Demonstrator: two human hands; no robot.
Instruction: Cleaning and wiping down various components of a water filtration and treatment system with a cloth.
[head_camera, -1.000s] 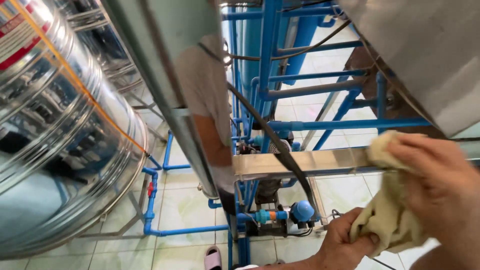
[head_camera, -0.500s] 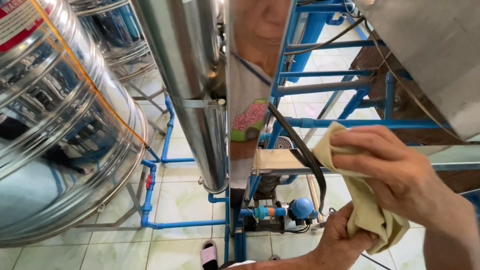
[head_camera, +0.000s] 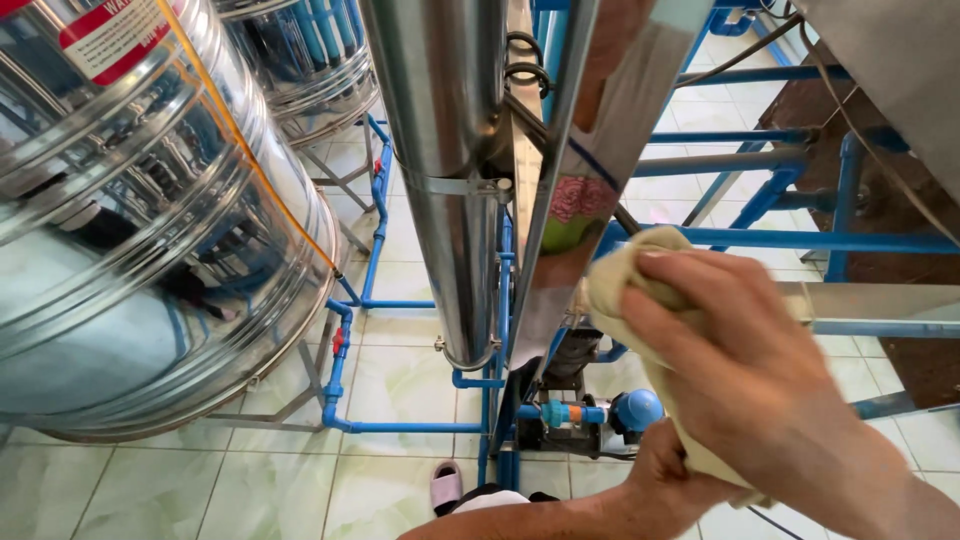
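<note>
Closest to the camera, the person's right hand (head_camera: 745, 375) fills the lower right of the view, fingers curled and pressed down over a soft, pale yellow cloth (head_camera: 640, 290). The cloth is crumpled and matte, bunched into a rounded wad under the fingertips, with a loose tail hanging down below the palm. The wad is pressed against the edge of a flat, mirror-bright steel panel (head_camera: 575, 200) that rises steeply through the middle of the view and reflects a patch of pink and green. Just below, the left hand (head_camera: 670, 480) reaches up from the bottom edge; it touches the hanging end of the cloth, but whether its fingers close on it cannot be told, as the right hand and the cloth hide them. Beside the panel on its left stands a tall, smooth, polished steel cylinder (head_camera: 445, 180), ringed by a thin metal clamp. Further left, a large, ribbed, shiny steel tank (head_camera: 130, 250) bulges into view, with a second tank (head_camera: 300, 60) behind it. Below, slim blue pipes (head_camera: 400, 427) run along a floor of pale, glossy tiles (head_camera: 240, 490), near a small pump (head_camera: 590, 410) with blue fittings. A blue metal frame (head_camera: 790, 240) crosses the right background.
</note>
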